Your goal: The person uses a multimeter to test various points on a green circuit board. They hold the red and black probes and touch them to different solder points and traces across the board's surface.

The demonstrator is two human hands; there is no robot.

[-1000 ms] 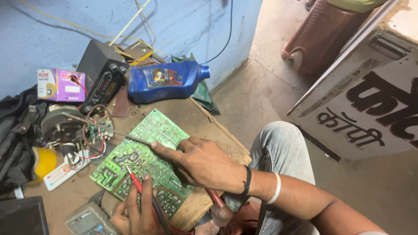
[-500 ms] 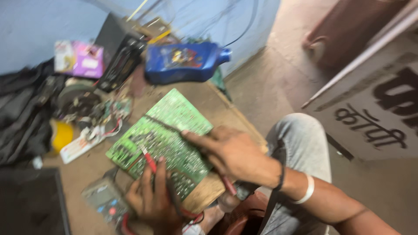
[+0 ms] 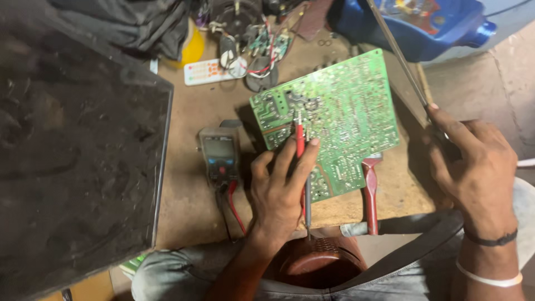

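The left hand [image 3: 278, 192] pinches a red probe [image 3: 300, 142] onto the green circuit board [image 3: 340, 106], while the right hand [image 3: 473, 161] grips what looks like a thin rod [image 3: 398, 56], so the probing step seems in hand.

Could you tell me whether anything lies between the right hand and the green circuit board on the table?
Nothing visible does. The right hand holds a thin metal rod just right of the green circuit board; only bare wooden table lies between.

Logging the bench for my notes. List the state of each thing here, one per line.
Circuit board: flat, solder side up.
Red probe: tip on the board, held by left hand.
Right hand: gripping a thin rod, raised.
Meter: face up, leads plugged in.
Blue bottle: lying on its side.
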